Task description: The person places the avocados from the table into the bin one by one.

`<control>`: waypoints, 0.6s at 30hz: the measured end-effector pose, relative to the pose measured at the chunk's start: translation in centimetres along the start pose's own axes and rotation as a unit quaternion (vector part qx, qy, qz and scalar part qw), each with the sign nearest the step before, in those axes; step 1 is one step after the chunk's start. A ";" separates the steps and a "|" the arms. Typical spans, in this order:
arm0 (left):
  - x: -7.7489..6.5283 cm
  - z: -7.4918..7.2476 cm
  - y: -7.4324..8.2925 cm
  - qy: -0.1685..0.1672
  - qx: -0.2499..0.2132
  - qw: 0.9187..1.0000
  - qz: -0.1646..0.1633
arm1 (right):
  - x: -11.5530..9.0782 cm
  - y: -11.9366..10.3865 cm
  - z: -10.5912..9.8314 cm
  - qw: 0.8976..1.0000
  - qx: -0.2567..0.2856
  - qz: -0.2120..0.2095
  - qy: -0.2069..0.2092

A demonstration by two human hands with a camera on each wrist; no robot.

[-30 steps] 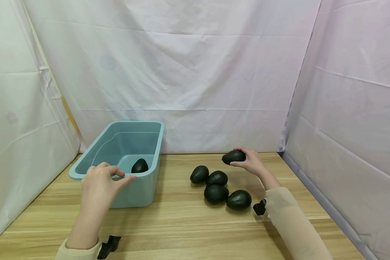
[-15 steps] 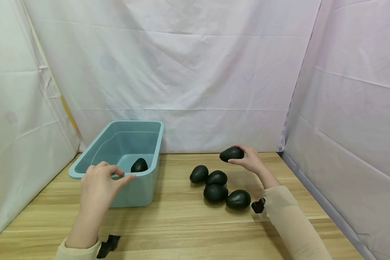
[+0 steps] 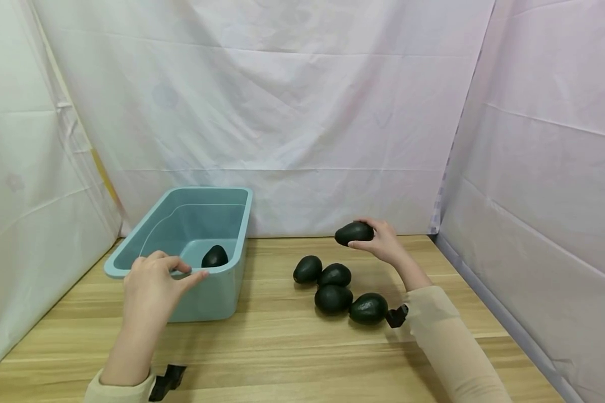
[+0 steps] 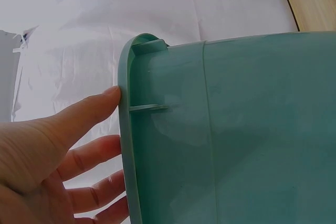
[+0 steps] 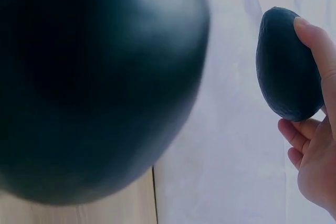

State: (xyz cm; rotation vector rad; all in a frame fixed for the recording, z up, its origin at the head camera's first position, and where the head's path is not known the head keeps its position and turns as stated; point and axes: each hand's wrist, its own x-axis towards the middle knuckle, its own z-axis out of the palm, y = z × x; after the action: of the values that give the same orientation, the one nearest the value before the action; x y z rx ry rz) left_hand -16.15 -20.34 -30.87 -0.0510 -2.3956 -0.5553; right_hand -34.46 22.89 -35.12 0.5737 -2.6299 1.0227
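Note:
My left hand (image 3: 153, 285) grips the near rim of a blue-green plastic bin (image 3: 244, 235). In the left wrist view the thumb (image 4: 94, 111) lies against the rim's outer edge, and the other fingertips are hidden behind it. One dark green avocado (image 3: 214, 256) lies inside the bin near that rim. My right hand (image 3: 385, 243) holds another avocado (image 3: 354, 233) above the table, between thumb and fingers. The right wrist view shows this held avocado (image 5: 289, 66) too. Several avocados (image 3: 334, 299) rest in a cluster on the table, below and left of the right hand.
In the right wrist view a blurred avocado (image 5: 105, 87) fills the near left side. The wooden table (image 3: 282, 358) ends at a white cloth (image 3: 302, 140) at the back, with cloth at both sides. Black wrist cameras (image 3: 397, 317) hang from the sleeves.
The right hand has moved slightly left and up with its avocado. The left hand stays at the bin's rim, and the clustered avocados have not been moved.

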 end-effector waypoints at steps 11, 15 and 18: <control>0.1 -0.1 0.0 -0.002 -0.005 1.000 0.000 | 0.3 -1.7 0.0 1.000 0.013 -0.006 0.007; 0.1 -0.1 -0.1 -0.004 -0.005 1.000 -0.001 | 0.5 -2.3 0.1 1.000 0.015 -0.003 0.009; 0.0 0.0 0.0 -0.003 -0.004 1.000 -0.002 | 0.6 -3.0 0.2 1.000 0.014 -0.003 0.014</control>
State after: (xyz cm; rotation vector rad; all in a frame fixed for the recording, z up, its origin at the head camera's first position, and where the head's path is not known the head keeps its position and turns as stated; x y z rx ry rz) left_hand -16.13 -20.39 -30.85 -0.0529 -2.4005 -0.5674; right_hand -33.71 20.59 -33.28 0.5697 -2.5924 1.0597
